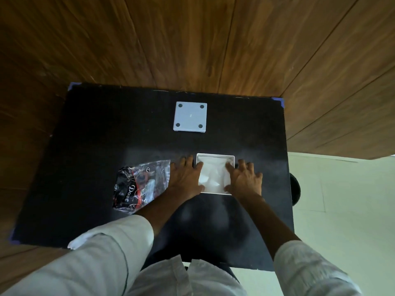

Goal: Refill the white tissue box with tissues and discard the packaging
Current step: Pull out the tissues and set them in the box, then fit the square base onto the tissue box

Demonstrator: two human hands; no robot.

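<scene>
Your left hand [185,177] and right hand [243,178] sit spread and flat on either side of the white tissue box [215,155] just below the frame's centre, fingers splayed rather than closed on anything — the inner fingertips of each reach over the rim and press on the tissues [213,175] inside. The box stands open-topped on the black table [96,129], and its square grey base panel [190,116] lies apart, up toward the table's far edge. The stack looks crumpled and uneven, so if you push harder on one side it will likely bunch or ride up at the other, and the panel may not seat afterwards. The empty plastic wrapper [142,185] lies just beside your left wrist, at the left of the frame; a sweep of that forearm could drag it off the table. You have open table above the box, between it and the panel. The right edge of the table is fairly near your right hand, with a dark round object [296,189] — possibly a bin — showing just beyond it.
</scene>
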